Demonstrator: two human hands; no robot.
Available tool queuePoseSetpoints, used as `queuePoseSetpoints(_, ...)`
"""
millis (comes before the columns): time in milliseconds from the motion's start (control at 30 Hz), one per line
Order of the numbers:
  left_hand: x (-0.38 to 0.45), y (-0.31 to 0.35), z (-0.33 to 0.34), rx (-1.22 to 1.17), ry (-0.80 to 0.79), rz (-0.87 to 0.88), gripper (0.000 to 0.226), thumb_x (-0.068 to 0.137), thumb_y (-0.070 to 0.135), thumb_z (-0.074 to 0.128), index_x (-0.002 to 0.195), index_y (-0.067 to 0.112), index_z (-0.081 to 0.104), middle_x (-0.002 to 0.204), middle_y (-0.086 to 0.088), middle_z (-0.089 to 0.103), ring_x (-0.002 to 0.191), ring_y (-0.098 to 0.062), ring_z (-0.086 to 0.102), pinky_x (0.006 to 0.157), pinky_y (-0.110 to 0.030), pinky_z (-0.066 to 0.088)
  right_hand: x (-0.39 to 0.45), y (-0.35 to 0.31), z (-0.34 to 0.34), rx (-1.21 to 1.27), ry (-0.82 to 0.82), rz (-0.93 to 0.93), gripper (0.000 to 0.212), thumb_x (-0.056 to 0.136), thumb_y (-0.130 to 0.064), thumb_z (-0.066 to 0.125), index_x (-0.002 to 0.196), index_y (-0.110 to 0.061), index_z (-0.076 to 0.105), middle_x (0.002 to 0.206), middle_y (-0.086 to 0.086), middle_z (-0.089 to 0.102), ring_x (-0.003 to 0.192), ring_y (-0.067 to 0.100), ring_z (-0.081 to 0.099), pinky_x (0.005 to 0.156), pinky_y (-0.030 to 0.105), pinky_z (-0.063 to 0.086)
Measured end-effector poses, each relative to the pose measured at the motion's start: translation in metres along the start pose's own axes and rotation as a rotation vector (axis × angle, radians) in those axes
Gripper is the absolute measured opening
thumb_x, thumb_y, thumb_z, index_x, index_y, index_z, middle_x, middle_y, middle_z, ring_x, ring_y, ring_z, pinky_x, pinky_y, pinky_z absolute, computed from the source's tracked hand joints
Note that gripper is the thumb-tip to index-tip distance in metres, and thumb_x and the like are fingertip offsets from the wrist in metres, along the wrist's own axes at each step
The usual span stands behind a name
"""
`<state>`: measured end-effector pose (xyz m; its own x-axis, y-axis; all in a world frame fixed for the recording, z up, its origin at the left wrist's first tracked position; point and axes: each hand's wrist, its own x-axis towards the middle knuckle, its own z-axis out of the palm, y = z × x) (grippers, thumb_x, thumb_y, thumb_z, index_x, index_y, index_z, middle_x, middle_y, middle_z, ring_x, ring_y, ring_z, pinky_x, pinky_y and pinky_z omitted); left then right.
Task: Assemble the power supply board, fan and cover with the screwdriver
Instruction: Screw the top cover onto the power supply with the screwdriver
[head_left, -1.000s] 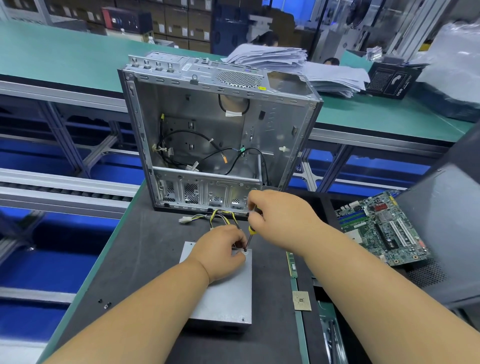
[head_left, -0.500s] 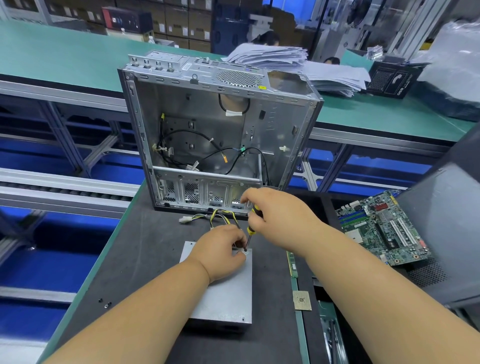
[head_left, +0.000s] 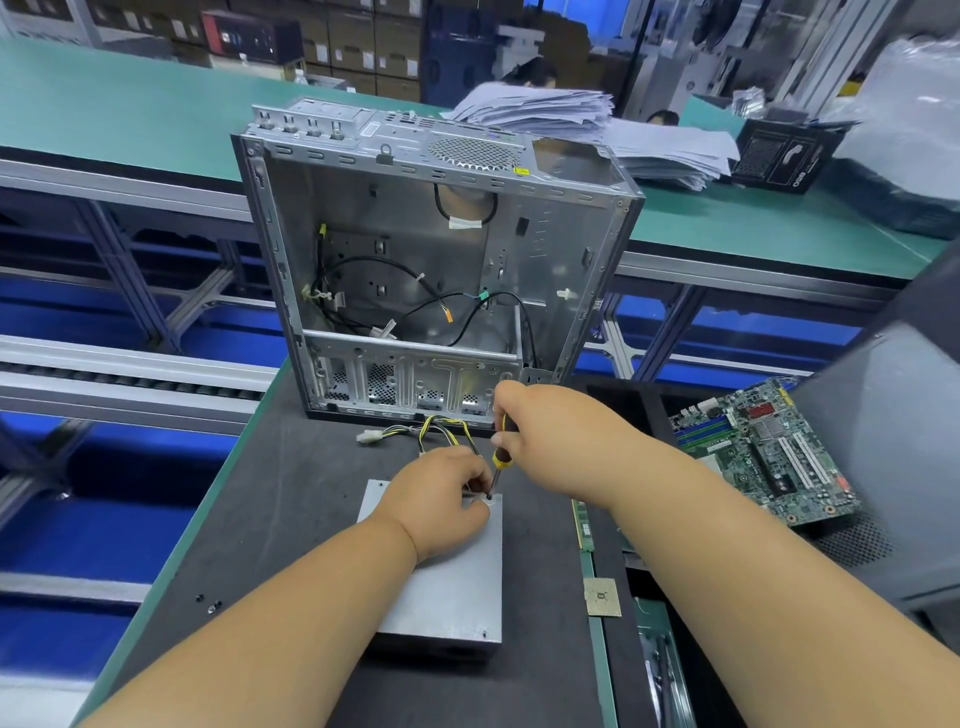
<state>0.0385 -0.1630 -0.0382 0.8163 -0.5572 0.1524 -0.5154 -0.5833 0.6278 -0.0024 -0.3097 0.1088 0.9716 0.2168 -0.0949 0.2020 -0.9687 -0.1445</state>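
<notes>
A grey metal power supply box lies flat on the dark mat, its yellow and black cables running toward the open case. My right hand grips a yellow and black screwdriver, held nearly upright with its tip on the box's far right corner. My left hand rests on the box top, its fingers pinched around the screwdriver's tip. The screw itself is hidden by the fingers.
An open silver computer case stands upright just behind the box. A green motherboard lies to the right beside a dark grey panel. A small CPU chip sits on the mat's right strip. Paper stacks lie on the far green bench.
My right hand shifted slightly up and left on the screwdriver handle, as if turning it. The left hand and the box stayed in place.
</notes>
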Motion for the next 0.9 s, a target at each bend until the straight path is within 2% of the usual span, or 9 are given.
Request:
queuePoseSetpoints(67, 0.000, 0.000, 0.000, 0.006, 0.006, 0.005, 0.020, 0.069, 0.025, 0.056, 0.086, 0.026, 0.065, 0.082, 0.018, 0.049, 0.083, -0.007, 0.047, 0.075, -0.023, 0.043, 0.002, -0.002, 0.003, -0.019, 0.037, 0.042, 0.020, 0.099, -0.031, 0.051, 0.094, -0.014, 0.040, 0.072, -0.001, 0.046, 0.070, 0.023, 0.047, 0.049, 0.031, 0.026)
queuePoseSetpoints(167, 0.001, 0.000, 0.000, 0.005, 0.007, 0.006, 0.019, 0.070, 0.022, 0.057, 0.087, 0.025, 0.065, 0.082, 0.017, 0.050, 0.082, -0.007, 0.047, 0.073, -0.021, 0.041, 0.004, -0.006, 0.008, -0.010, 0.076, 0.120, 0.021, 0.100, -0.031, 0.050, 0.095, -0.013, 0.040, 0.068, -0.002, 0.043, 0.063, 0.019, 0.044, 0.047, 0.030, 0.025)
queuePoseSetpoints(400, 0.000, 0.003, -0.003, -0.027, -0.026, -0.011, 0.026, 0.070, 0.017, 0.057, 0.093, 0.024, 0.067, 0.089, 0.013, 0.058, 0.085, -0.007, 0.050, 0.076, -0.024, 0.043, 0.004, -0.016, 0.009, -0.009, 0.080, 0.164, 0.019, 0.100, -0.029, 0.049, 0.095, -0.015, 0.037, 0.071, 0.000, 0.044, 0.073, 0.026, 0.047, 0.057, 0.033, 0.032)
queuePoseSetpoints(467, -0.002, 0.005, -0.010, -0.107, 0.027, -0.008, 0.029, 0.068, 0.008, 0.059, 0.092, 0.021, 0.068, 0.087, 0.011, 0.058, 0.085, -0.006, 0.051, 0.077, -0.023, 0.042, 0.002, -0.017, 0.005, -0.013, 0.085, 0.172, 0.016, 0.098, -0.029, 0.050, 0.097, -0.015, 0.042, 0.079, 0.003, 0.049, 0.075, 0.027, 0.048, 0.060, 0.032, 0.034)
queuePoseSetpoints(567, -0.012, -0.003, -0.027, -0.209, 0.255, -0.076, 0.036, 0.069, -0.001, 0.062, 0.098, 0.018, 0.071, 0.094, 0.006, 0.062, 0.089, -0.005, 0.057, 0.084, -0.016, 0.043, -0.007, -0.013, 0.003, 0.065, 0.210, 0.188, 0.014, 0.097, -0.029, 0.048, 0.101, -0.015, 0.049, 0.079, 0.001, 0.057, 0.074, 0.026, 0.054, 0.058, 0.034, 0.039)
queuePoseSetpoints(667, -0.040, -0.020, -0.047, -0.272, 0.423, -0.247, 0.036, 0.077, -0.006, 0.061, 0.094, 0.025, 0.070, 0.094, 0.008, 0.061, 0.086, 0.003, 0.057, 0.078, -0.004, 0.041, -0.012, -0.011, 0.012, 0.295, 0.351, 0.151, 0.010, 0.096, -0.034, 0.048, 0.094, -0.024, 0.051, 0.069, -0.005, 0.057, 0.065, 0.018, 0.054, 0.054, 0.032, 0.041)
queuePoseSetpoints(733, -0.065, -0.032, -0.056, -0.242, 0.460, -0.362, 0.034, 0.083, -0.002, 0.060, 0.092, 0.030, 0.068, 0.093, 0.009, 0.061, 0.083, 0.002, 0.057, 0.073, -0.004, 0.041, -0.008, -0.016, 0.024, 0.567, 0.366, 0.152, 0.008, 0.095, -0.036, 0.052, 0.089, -0.031, 0.054, 0.064, -0.010, 0.056, 0.055, 0.008, 0.052, 0.050, 0.028, 0.042)
queuePoseSetpoints(800, -0.090, -0.040, -0.064, -0.221, 0.480, -0.444, 0.031, 0.085, 0.002, 0.059, 0.090, 0.031, 0.068, 0.090, 0.008, 0.063, 0.079, -0.003, 0.057, 0.071, -0.012, 0.044, -0.002, -0.026, 0.040, 0.920, 0.307, 0.184, 0.010, 0.095, -0.033, 0.054, 0.086, -0.033, 0.059, 0.059, -0.013, 0.056, 0.048, 0.005, 0.049, 0.046, 0.021, 0.041)
queuePoseSetpoints(900, -0.126, -0.047, -0.073, -0.218, 0.518, -0.538, 0.028, 0.087, 0.004, 0.059, 0.087, 0.030, 0.069, 0.086, 0.006, 0.064, 0.074, -0.003, 0.056, 0.069, -0.014, 0.044, 0.007, -0.047, 0.063, 1.268, 0.160, 0.215, 0.012, 0.095, -0.028, 0.055, 0.087, -0.029, 0.065, 0.058, -0.008, 0.059, 0.048, 0.009, 0.047, 0.051, 0.026, 0.039)
